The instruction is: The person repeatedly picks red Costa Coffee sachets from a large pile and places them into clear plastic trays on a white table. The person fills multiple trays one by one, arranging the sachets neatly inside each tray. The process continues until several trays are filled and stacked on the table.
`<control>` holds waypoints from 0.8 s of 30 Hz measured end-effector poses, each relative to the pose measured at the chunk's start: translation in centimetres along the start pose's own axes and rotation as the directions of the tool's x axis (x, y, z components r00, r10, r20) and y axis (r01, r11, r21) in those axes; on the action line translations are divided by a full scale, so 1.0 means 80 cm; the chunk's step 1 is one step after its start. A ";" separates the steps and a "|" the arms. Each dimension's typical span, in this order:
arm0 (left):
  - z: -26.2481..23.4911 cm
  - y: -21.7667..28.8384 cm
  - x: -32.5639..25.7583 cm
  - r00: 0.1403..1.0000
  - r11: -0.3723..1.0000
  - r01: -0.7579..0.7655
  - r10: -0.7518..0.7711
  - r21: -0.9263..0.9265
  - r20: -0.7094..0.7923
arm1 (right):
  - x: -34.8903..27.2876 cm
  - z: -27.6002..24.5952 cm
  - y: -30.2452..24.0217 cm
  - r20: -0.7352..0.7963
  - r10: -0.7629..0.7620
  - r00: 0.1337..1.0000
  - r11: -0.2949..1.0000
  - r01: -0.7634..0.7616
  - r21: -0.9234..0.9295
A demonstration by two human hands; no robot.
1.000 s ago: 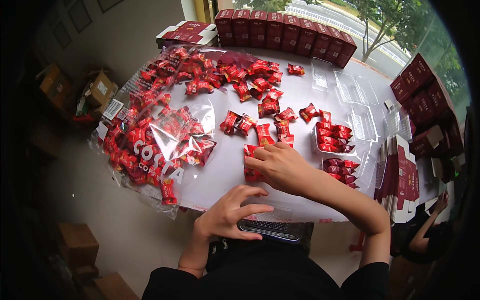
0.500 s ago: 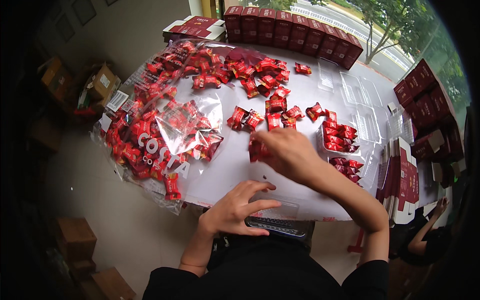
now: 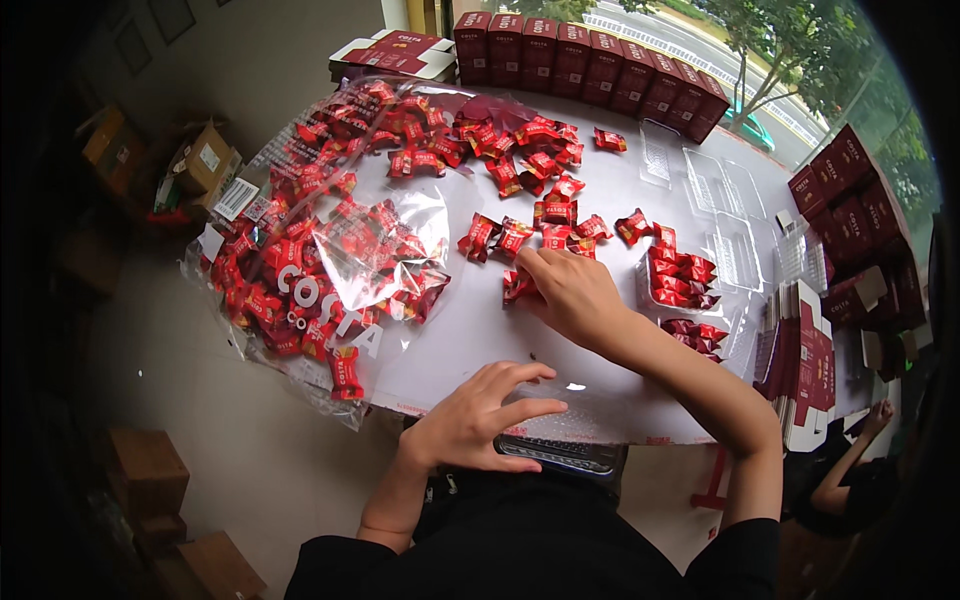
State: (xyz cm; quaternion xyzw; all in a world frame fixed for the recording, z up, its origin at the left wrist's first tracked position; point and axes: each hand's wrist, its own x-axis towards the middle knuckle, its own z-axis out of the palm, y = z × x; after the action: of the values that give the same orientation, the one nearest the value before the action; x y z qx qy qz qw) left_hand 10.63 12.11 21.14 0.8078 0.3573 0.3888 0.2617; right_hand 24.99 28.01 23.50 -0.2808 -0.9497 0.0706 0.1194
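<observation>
Reaching over the table (image 3: 455, 350), right hand (image 3: 570, 292) meets a red-wrapped packet (image 3: 514, 288); cannot tell if pinched. Left hand (image 3: 482, 415) curves empty, fingers apart, near the front edge.

Right hand (image 3: 578, 297) grips a red packet (image 3: 516, 287), right near the centre of the frame!
Lower centre, the left hand (image 3: 478, 418) curves, fingers parted, by a clear tray (image 3: 572, 457); left, a clear bag (image 3: 350, 265) bulges with packets; maroon boxes (image 3: 573, 60) line the top.
</observation>
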 end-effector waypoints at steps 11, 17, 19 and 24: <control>0.002 0.002 0.001 1.000 0.998 0.022 -0.021 0.052 -0.015 | 0.090 -0.018 0.055 -0.112 -0.538 0.835 0.842 0.538 -0.036; 0.007 -0.001 -0.002 0.996 0.994 0.074 -0.071 0.079 -0.044 | 0.101 -0.013 0.066 0.075 -0.441 0.894 0.895 0.444 -0.035; 0.008 -0.003 -0.002 0.995 0.993 0.084 -0.079 0.084 -0.058 | 0.102 -0.012 0.061 0.088 -0.425 0.901 0.900 0.431 -0.067; 0.011 -0.004 -0.003 0.994 0.992 0.077 -0.069 0.098 -0.089 | 0.092 -0.011 0.060 0.090 -0.368 0.925 0.929 0.364 0.061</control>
State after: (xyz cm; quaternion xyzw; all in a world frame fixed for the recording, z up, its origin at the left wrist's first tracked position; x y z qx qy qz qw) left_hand 11.09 12.04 20.32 0.7892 0.4168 0.3943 0.2189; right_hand 21.67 36.11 24.75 -0.0920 -0.9884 0.0815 0.0891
